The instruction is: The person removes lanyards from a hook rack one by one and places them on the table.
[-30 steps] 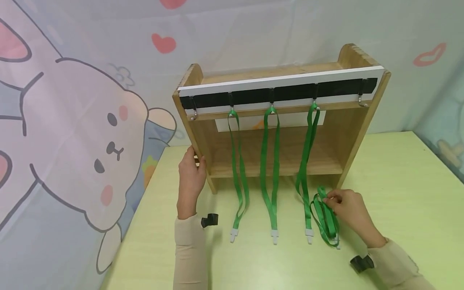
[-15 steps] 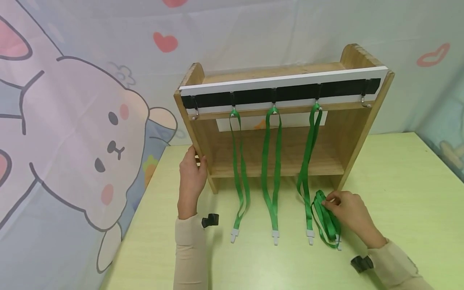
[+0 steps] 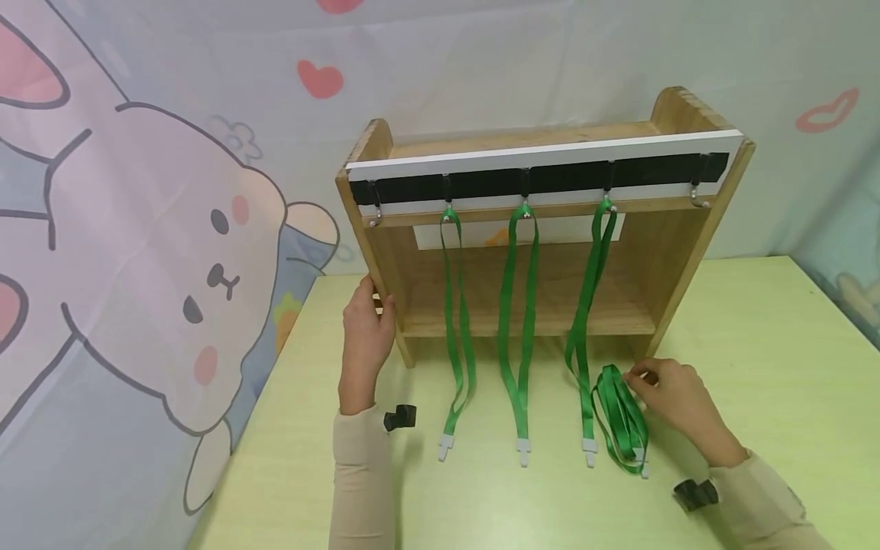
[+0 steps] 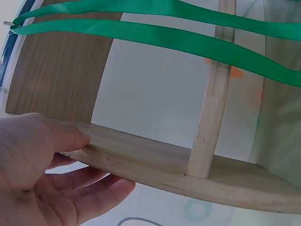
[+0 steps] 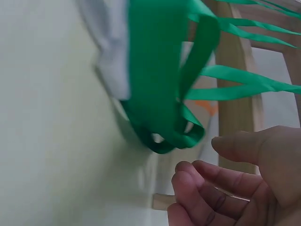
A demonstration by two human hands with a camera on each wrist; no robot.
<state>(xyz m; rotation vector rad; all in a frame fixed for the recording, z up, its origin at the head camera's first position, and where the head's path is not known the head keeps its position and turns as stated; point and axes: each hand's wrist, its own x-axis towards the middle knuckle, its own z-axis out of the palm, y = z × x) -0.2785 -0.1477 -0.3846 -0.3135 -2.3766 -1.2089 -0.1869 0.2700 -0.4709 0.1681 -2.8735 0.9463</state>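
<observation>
A small wooden shelf [image 3: 522, 325] stands on the table. My left hand [image 3: 367, 328] grips its left side board, with the thumb on one face and the fingers on the other, as the left wrist view shows. Green lanyards [image 3: 526, 305] with white clips hang from three middle hooks on the shelf's front. A folded green lanyard bundle [image 3: 622, 416] lies on the table by the shelf's right foot. Just right of it is my right hand [image 3: 677, 393]. In the right wrist view, a gap parts the thumb from the fingers [image 5: 221, 183], and the lanyard bundle [image 5: 157, 70] sits beyond them.
The outermost hooks, the left hook [image 3: 374, 216] and the right hook [image 3: 697, 197], hold nothing. A black strip [image 3: 481, 183] on a white board carries the hooks. Behind the shelf hangs a cartoon-printed cloth [image 3: 516, 69]. The pale yellow-green table [image 3: 770, 344] extends to the right.
My right hand has let the bundle's upper loop down and moved slightly right, off it. My left hand keeps its grip on the shelf. The head view has shifted slightly.
</observation>
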